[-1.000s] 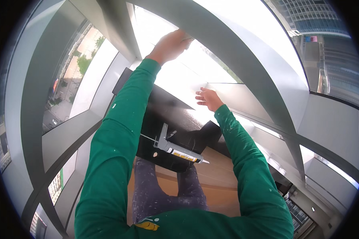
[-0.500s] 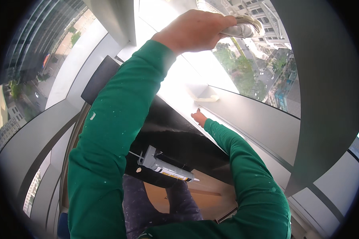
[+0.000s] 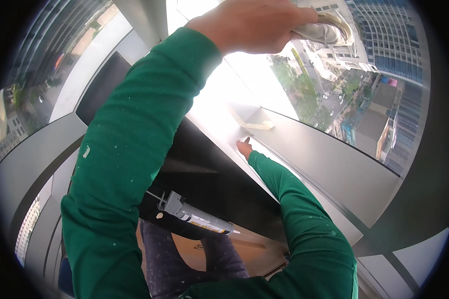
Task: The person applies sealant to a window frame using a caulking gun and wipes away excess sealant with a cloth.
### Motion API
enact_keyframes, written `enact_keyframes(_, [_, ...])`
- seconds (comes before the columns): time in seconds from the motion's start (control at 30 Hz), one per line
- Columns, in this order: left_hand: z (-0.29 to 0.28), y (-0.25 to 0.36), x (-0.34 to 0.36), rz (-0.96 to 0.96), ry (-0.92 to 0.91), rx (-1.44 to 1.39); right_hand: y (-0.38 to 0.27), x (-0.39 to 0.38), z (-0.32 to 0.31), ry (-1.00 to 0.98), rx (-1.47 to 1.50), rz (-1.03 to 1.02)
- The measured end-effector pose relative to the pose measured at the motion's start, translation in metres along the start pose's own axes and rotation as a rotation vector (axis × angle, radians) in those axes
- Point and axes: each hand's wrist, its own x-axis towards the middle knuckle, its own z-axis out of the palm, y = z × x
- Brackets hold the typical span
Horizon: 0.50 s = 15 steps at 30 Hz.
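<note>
My left hand [image 3: 247,26] is raised at the top, closed on a crumpled pale cloth [image 3: 324,31] in front of the bright window pane. My right hand [image 3: 245,146], farther down, is at the white sill [image 3: 219,130] with its fingers apart, nearly below a cream window handle [image 3: 257,124]; whether it touches the surface is hard to tell. A caulking gun [image 3: 194,213] with a grey tube lies on the black surface [image 3: 224,179] between my sleeved forearms, beside a small pale scrap [image 3: 159,215].
Grey window frames [image 3: 334,154] surround me, with buildings, trees and a road far below through the glass. A dark panel [image 3: 102,84] stands at the left. My legs and a wooden surface [image 3: 249,254] show beneath the black surface.
My left hand and the cloth have moved up and to the right across the window. My right hand has shifted down toward the sill. The head view has turned.
</note>
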Motion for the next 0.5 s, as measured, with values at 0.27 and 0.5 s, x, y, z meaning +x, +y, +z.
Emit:
enact_keyframes(0.27, [0.007,0.019,0.030,0.147,0.080,-0.105,0.093,0.085,-0.043,0.092,-0.199,-0.023])
enact_keyframes(0.5, [-0.003,0.021,0.015,-0.045,-0.068,0.014,0.010,-0.008,-0.025,0.087,0.012,0.030])
